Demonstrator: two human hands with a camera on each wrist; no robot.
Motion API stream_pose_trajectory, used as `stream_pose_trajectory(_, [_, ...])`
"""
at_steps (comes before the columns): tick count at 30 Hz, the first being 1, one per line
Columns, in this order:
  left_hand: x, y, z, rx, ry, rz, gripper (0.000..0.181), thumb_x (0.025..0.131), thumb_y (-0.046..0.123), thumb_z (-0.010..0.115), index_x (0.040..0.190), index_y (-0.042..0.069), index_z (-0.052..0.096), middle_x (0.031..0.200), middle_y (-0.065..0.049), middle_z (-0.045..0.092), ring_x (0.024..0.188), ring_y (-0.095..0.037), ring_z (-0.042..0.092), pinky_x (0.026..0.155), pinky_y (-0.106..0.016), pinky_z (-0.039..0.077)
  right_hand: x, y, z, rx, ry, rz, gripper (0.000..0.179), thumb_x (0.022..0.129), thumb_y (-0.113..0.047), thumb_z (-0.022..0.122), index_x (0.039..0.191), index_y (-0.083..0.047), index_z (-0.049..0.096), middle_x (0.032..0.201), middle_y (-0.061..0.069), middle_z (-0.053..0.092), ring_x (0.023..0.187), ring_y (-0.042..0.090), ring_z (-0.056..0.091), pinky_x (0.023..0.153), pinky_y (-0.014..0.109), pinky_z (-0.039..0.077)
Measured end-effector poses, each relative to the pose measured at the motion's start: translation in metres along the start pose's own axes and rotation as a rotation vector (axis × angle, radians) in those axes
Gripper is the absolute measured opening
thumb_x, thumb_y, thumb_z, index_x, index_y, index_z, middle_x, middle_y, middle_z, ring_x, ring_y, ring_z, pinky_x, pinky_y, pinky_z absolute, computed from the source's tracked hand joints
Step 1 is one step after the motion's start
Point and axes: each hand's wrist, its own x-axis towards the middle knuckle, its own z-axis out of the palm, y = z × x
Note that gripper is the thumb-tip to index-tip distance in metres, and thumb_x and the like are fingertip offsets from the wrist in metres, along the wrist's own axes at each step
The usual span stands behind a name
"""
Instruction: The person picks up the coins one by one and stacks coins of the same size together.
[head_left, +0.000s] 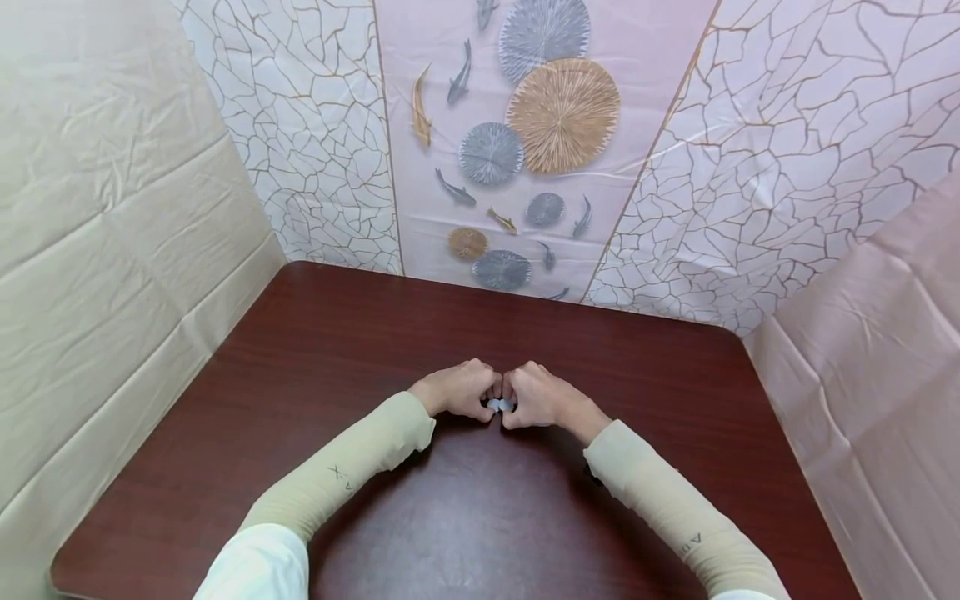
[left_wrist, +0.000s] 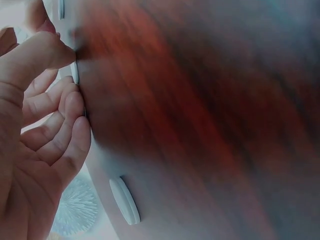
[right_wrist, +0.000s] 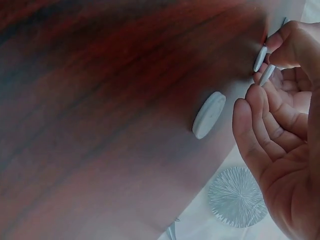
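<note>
Both hands meet knuckle to knuckle over the middle of the table, fingers curled. My left hand [head_left: 461, 390] pinches a small white disc [head_left: 493, 405], which shows as a thin edge between thumb and fingers in the left wrist view. Mirroring it, my right hand [head_left: 540, 398] pinches another white disc [right_wrist: 267, 75] between thumb and fingertips. The two discs sit close together in the head view; whether they touch I cannot tell. One more white disc [right_wrist: 209, 115] lies on the table just beyond the fingers, hidden behind the hands in the head view.
The dark red-brown table [head_left: 465, 508] has rounded corners and a glossy patch near the front. A patterned cloth [head_left: 487, 208] with fish and round leaves hangs behind it. Beige cloth walls [head_left: 112, 250] stand at both sides.
</note>
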Motion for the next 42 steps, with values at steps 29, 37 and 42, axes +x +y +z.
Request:
stream_pose_trajectory(29, [-0.0021,-0.0041,-0.0011,-0.117,0.002,-0.08,0.016,0.083,0.011,0.084,0.094,0.012,0.072,0.084,0.003,0.07,0.073,-0.004,0.061,0.069,-0.019,0.05,0.0055,-0.002,0.0103,0.03,0.044,0.014,0.012,0.075,-0.019,0.083,0.08,-0.014,0.073,0.076,-0.003,0.072,0.066,-0.001,0.061,0.061,0.016,0.051])
stream_pose_trajectory(37, [-0.0014,-0.0057,-0.0005,-0.12,0.01,-0.076,0.015,0.083,0.01,0.084,0.091,0.013,0.071,0.082,0.004,0.069,0.071,-0.004,0.061,0.068,-0.019,0.051,0.0059,-0.0039,0.0093,0.027,0.05,-0.013,0.01,0.077,-0.016,0.082,0.08,-0.013,0.073,0.076,-0.003,0.072,0.069,0.003,0.066,0.061,0.016,0.053])
stream_pose_trajectory(42, [-0.002,-0.0048,0.0003,-0.115,0.002,-0.083,0.015,0.083,0.011,0.084,0.091,0.012,0.071,0.081,0.004,0.069,0.071,-0.005,0.06,0.067,-0.019,0.05,0.0055,-0.0047,0.0096,0.036,0.041,-0.013,0.009,0.079,-0.015,0.082,0.081,-0.012,0.073,0.077,-0.003,0.072,0.07,0.004,0.068,0.062,0.016,0.053])
